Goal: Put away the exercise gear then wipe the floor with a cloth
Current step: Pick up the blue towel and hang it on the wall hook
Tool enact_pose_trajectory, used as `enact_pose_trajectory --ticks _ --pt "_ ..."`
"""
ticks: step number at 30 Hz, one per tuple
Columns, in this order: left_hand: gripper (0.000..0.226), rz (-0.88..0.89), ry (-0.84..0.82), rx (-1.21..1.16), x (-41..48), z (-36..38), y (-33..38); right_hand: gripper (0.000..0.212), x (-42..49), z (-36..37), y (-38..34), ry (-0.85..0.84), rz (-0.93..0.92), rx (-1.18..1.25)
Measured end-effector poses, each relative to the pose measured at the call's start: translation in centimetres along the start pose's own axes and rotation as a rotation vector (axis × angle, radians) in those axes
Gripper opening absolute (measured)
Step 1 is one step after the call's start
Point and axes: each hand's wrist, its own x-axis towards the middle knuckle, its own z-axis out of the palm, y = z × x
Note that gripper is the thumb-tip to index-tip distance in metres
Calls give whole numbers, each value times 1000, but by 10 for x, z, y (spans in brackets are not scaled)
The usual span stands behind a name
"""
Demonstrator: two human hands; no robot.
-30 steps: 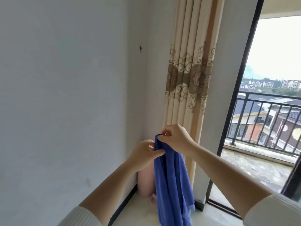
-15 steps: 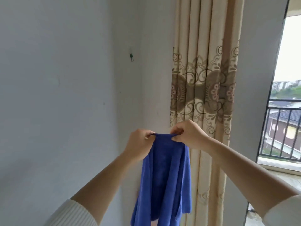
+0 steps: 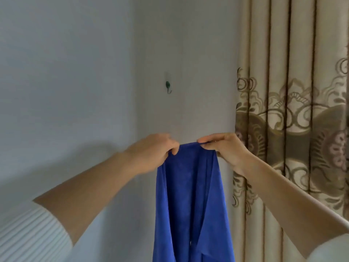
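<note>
A plain white wall (image 3: 75,72) fills the left and far side. A pleated beige curtain (image 3: 292,53) with brown scrollwork hangs at the right. A long blue fabric cloth (image 3: 188,195) hangs before the corner, its top edge pinched in the grip of the left hand (image 3: 153,148) and the right hand (image 3: 224,148). Above them, a small green-capped metal hook (image 3: 168,86) sits on the wall.

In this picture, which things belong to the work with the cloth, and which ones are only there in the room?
Part of the job:
- blue cloth, hanging down
- left hand and right hand, each pinching its top edge

Only there:
- small green wall hook, above the hands, nothing on it
- patterned curtain
- white wall
</note>
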Motion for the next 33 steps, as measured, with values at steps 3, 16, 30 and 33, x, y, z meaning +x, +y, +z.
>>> enact_pose_trajectory --ticks 3,16,30,33 --pt "48 -59 14 173 48 3 -29 25 65 -5 5 24 -135 -201" --pt "40 0 493 880 201 -27 -124 46 266 1 -10 250 -858 -1008" --pt "48 -160 387 896 208 10 -119 22 325 53 45 2 -574 -109" --pt "39 -195 321 838 198 23 -113 19 316 59 52 -44 -560 22"
